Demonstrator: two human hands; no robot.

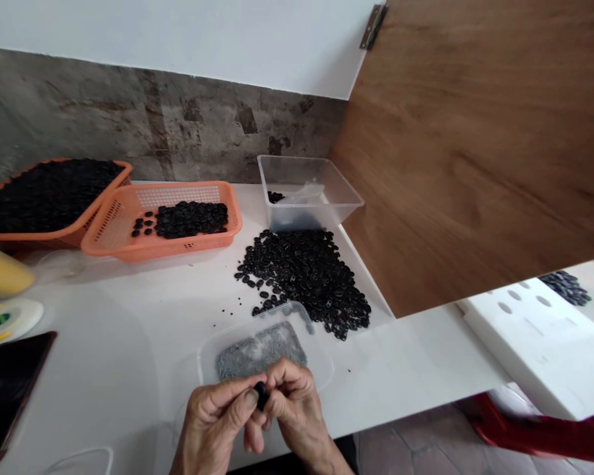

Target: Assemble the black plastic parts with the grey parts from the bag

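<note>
Between my two hands, close to the table's front edge, is a small black oval piece (pixel 262 395). My left hand (pixel 220 417) pinches it between thumb and forefinger. Against its right side, the fingers of my right hand (pixel 297 404) are pinched together; whatever lies between their tips is too small or hidden to name. Just beyond the hands sits a clear shallow plastic tray (pixel 205 353) holding a mass of tiny grey metal-looking parts (pixel 260 349), partly covered by my fingers. A large heap of similar black oval pieces (pixel 309 270) spreads over the white table behind it.
An orange basket (pixel 161 249) holds some black pieces; a fuller orange basket (pixel 64 232) stands left of it. Behind the heap is a clear bin (pixel 314 214). A brown wooden panel (pixel 475 152) rises at right. A phone (pixel 12 396) and white tape roll (pixel 14 321) lie left.
</note>
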